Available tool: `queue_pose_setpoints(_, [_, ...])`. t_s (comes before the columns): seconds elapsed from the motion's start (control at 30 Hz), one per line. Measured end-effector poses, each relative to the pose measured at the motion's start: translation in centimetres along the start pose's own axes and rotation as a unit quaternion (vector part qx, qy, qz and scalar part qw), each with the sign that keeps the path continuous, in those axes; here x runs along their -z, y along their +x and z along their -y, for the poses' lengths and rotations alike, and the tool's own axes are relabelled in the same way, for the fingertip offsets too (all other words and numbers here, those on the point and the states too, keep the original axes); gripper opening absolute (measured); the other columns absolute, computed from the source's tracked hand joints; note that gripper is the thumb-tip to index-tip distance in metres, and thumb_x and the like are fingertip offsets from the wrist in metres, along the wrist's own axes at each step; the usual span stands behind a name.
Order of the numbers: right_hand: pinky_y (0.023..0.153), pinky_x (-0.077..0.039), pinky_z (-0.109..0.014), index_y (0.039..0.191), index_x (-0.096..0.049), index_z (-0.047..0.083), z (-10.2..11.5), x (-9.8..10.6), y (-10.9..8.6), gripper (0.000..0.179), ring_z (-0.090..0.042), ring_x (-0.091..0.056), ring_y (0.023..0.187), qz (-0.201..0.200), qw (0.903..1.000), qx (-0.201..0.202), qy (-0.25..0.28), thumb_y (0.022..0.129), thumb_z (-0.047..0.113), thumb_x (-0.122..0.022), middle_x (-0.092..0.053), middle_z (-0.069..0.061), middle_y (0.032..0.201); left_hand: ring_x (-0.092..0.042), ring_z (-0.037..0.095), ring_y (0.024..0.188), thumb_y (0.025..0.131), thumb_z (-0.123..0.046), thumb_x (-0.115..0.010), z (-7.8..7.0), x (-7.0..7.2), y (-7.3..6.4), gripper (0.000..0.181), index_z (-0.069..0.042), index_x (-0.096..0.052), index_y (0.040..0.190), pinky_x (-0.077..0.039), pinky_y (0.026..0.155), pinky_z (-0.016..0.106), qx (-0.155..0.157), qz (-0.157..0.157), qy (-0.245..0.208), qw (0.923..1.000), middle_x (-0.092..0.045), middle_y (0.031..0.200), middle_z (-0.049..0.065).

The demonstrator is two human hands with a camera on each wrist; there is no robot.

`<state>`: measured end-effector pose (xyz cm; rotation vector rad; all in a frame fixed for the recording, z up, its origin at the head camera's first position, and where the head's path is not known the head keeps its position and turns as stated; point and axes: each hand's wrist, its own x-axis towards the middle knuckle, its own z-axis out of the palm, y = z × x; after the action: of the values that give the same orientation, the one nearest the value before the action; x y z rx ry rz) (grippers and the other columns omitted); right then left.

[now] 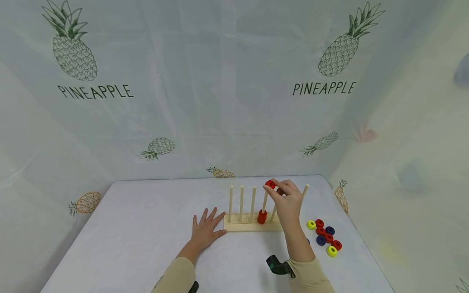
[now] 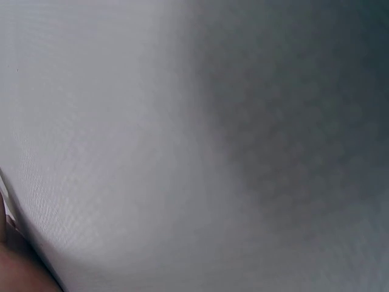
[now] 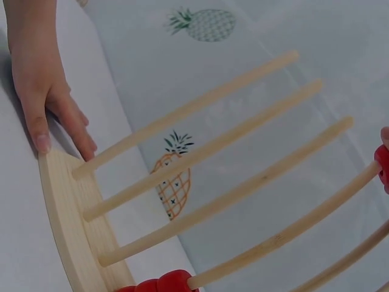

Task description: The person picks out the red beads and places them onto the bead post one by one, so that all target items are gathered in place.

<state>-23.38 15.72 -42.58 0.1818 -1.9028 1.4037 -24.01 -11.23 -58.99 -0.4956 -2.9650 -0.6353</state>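
A wooden peg stand (image 1: 253, 228) with a row of upright pegs sits on the table. My left hand (image 1: 206, 232) lies with spread fingers at its left end, the thumb and a fingertip against the base. Between thumb and fingers, my right hand (image 1: 289, 201) pinches a red ring bead (image 1: 270, 184) at the top of the fourth peg from the left. A short stack of red ring beads (image 1: 261, 217) sits low on that peg. In the right wrist view, the pinched red bead (image 3: 383, 164) is at the peg's tip, cut by the frame edge. The right hand hides part of the stand's right end.
Loose ring beads lie to the right of the stand: several red beads (image 1: 329, 238), dark blue beads (image 1: 321, 240) and yellow beads (image 1: 332, 251). The white table (image 1: 146, 236) ends at a pineapple-printed cloth (image 1: 220, 101) behind. The left wrist view is mostly blurred pale surface.
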Motion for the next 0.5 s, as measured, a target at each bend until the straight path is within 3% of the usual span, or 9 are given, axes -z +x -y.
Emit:
queue_pose_setpoints(0.3, [0.050, -0.033, -0.017, 0.096, -0.077, -0.001, -0.29, -0.15, 0.16, 0.029, -0.012, -0.047, 0.065, 0.004, 0.9998, 0.017, -0.004, 0.072, 0.010, -0.087, -0.061, -0.015, 0.077, -0.015, 0.042, 0.144, 0.089, -0.061, -0.056, -0.32, 0.36, 0.08, 0.070, -0.027, -0.044, 0.148, 0.001, 0.106, 0.071, 0.001, 0.009, -0.002, 1.0000, -0.031, 0.156, 0.013])
queue_pose_setpoints(0.5, [0.050, -0.032, -0.015, 0.095, -0.077, -0.002, -0.17, -0.17, 0.17, 0.029, -0.012, -0.047, 0.063, 0.011, 0.9992, 0.031, -0.023, 0.070, 0.008, -0.088, -0.060, -0.003, 0.074, -0.017, 0.043, 0.144, 0.089, -0.057, -0.059, -0.81, 0.94, -0.06, 0.068, -0.025, -0.045, 0.147, -0.002, 0.106, 0.072, 0.007, 0.020, 0.007, 0.9997, -0.031, 0.156, 0.013])
